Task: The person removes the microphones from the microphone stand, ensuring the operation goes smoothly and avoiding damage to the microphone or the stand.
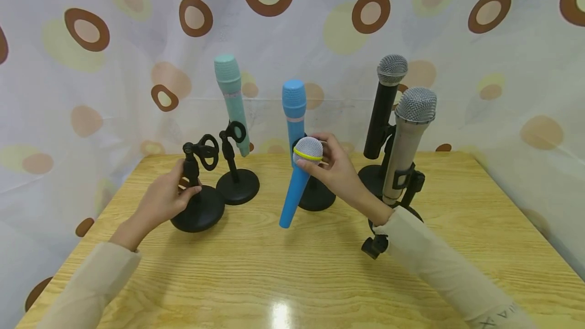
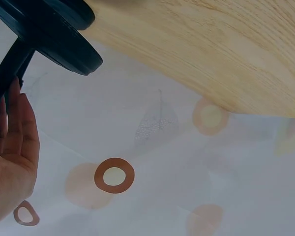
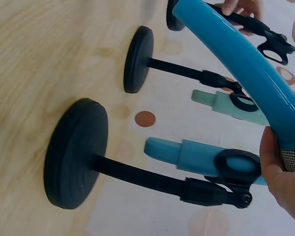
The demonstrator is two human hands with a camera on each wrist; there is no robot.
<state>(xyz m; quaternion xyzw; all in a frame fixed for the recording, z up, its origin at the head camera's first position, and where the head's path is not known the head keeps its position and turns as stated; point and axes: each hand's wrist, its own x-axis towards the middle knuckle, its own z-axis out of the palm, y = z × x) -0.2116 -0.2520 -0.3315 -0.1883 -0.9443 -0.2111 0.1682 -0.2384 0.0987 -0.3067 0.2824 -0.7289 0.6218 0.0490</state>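
Observation:
My left hand (image 1: pixel 162 194) grips the pole of a black microphone stand (image 1: pixel 199 212) whose clip is vacant. Whether the stand's base touches the table, I cannot tell. With thumb and fingers at the silver mesh head, my right hand (image 1: pixel 335 171) holds a blue microphone (image 1: pixel 297 189) with a yellow ring, its handle slanting down above the table. Just behind it, a second blue microphone (image 1: pixel 294 100) sits in a stand's clip; that stand's round base (image 3: pixel 73 157) shows fully in the right wrist view. A mint green microphone (image 1: pixel 230 80) leans in the clip of another stand (image 1: pixel 237 187).
To the right, a black microphone (image 1: pixel 381 110) and a silver one (image 1: pixel 407 151) stand in their holders, close to the right forearm. Part of a black stand (image 1: pixel 376 246) juts out beside the right sleeve. A patterned cloth (image 1: pixel 292 29) hangs behind the wooden table (image 1: pixel 228 278).

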